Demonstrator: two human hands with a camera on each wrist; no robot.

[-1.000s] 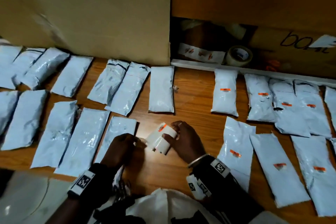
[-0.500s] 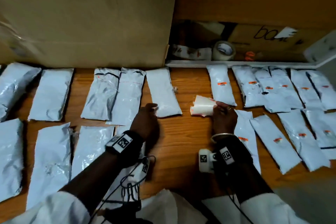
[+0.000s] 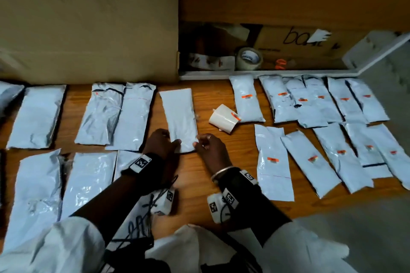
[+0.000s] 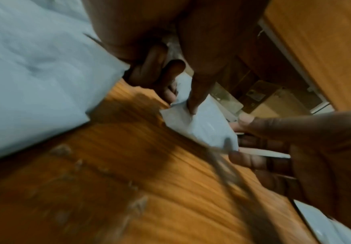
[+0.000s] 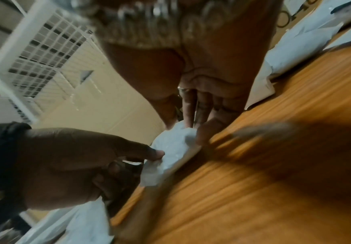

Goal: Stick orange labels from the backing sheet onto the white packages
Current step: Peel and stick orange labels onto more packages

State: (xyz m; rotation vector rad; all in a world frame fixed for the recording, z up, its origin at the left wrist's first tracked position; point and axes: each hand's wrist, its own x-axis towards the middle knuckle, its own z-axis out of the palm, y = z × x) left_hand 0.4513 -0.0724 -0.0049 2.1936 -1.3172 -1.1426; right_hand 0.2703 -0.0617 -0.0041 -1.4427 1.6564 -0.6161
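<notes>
A white package with no label lies lengthwise at the middle of the wooden table. My left hand pinches its near left corner and my right hand pinches its near right corner. The left wrist view shows the left thumb on top of the package and the right hand pinching the other corner. The right wrist view shows the same package pinched by both hands. The curled backing sheet, with an orange label on it, lies loose on the table right of the package.
Several labelled packages cover the right side of the table, and several unlabelled ones cover the left. A cardboard sheet leans at the back left. A tape roll sits in the recess behind.
My right hand has let go of the backing sheet, which now lies on the table, and moved to the package's near right corner. The left hand stays on that package.
</notes>
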